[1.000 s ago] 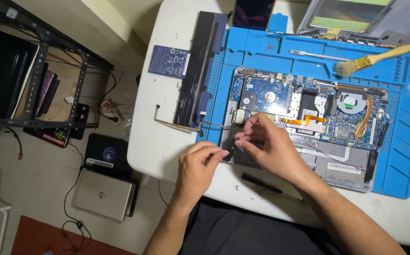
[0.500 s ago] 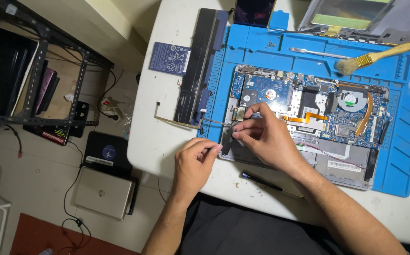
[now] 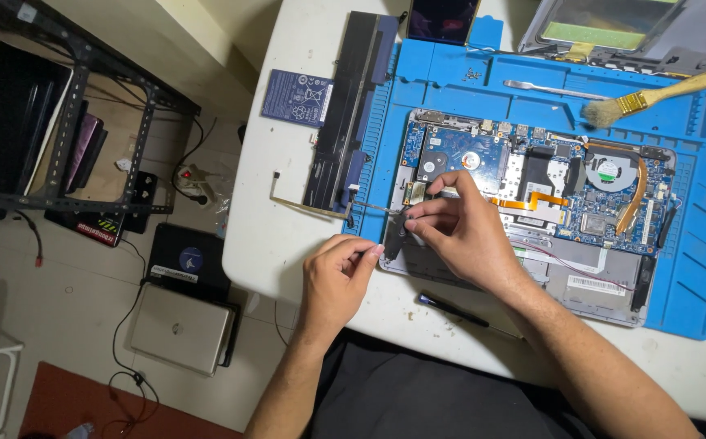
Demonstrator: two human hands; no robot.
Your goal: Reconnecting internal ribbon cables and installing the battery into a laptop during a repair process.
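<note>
head view: the left hand [image 3: 338,272] has slid down off the opened laptop [image 3: 532,203] onto the tabletop [image 3: 275,203], fingers pinched shut; the right hand [image 3: 458,232] still pinches a small black part [image 3: 394,236] at its left edge.

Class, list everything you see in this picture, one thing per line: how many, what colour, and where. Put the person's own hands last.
Table: 1, white, under the work.
Mat: 1, blue, on the table.
Opened laptop: 1, blue board in a silver shell, on the mat.
Fan: 1, black and green, upper right of the board.
Brush: 1, wooden handle with red tip, top of the mat.
Battery: 1, black, along the mat's left edge.
Card: 1, dark blue, left of the battery.
Screwdriver: 1, dark, on the table below the laptop.
Shelf: 1, black, on the floor at left.
Closed laptops: 2, silver and black, on the floor.
Left hand: pinched, at the table's front.
Right hand: fingers at the board's left edge.
</note>
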